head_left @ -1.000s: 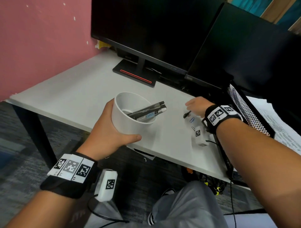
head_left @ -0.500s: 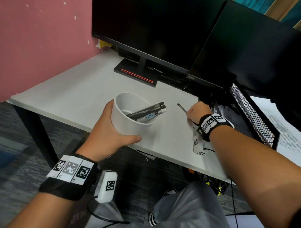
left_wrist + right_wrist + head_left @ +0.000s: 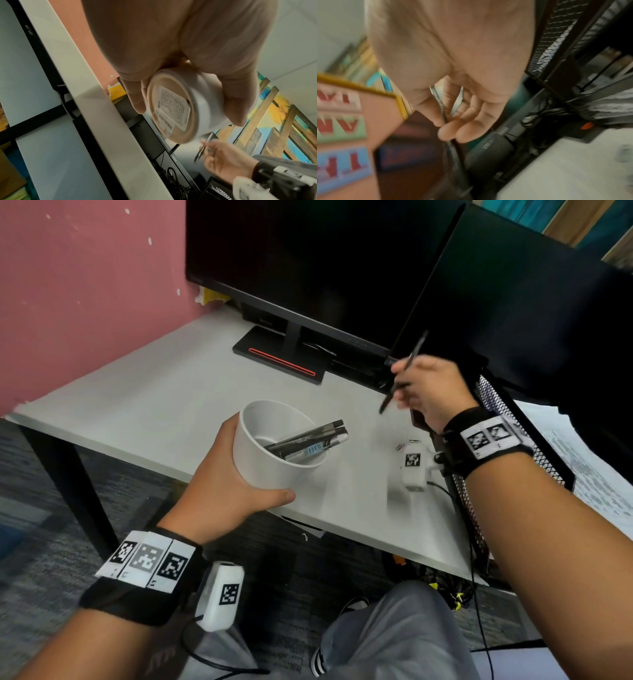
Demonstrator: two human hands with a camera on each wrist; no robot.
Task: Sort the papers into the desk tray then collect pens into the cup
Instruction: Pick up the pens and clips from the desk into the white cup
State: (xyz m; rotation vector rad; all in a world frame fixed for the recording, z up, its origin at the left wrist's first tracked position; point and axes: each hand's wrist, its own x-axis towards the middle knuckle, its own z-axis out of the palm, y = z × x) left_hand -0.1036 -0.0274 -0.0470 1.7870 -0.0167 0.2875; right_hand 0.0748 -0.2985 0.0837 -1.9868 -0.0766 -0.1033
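Observation:
My left hand (image 3: 226,491) grips a white cup (image 3: 274,443) tilted over the near edge of the desk, its labelled base (image 3: 171,112) showing in the left wrist view. Several dark and silver pens (image 3: 308,441) lie inside it, their ends poking past the rim. To the right and above the desk, my right hand (image 3: 428,392) pinches a thin dark pen (image 3: 404,371) between thumb and fingers; the pen (image 3: 440,104) stands steeply. A black mesh desk tray (image 3: 507,422) with printed papers (image 3: 589,460) sits at the right.
Two dark monitors (image 3: 308,261) stand at the back of the white desk (image 3: 137,398), one on a base with a red stripe (image 3: 281,361). Small paper clips (image 3: 406,444) lie on the desk near the tray. A pink wall (image 3: 68,285) is on the left.
My right hand picked a pen up off the desk near the tray and raised it, turning it upright. The left hand and the cup stayed where they were.

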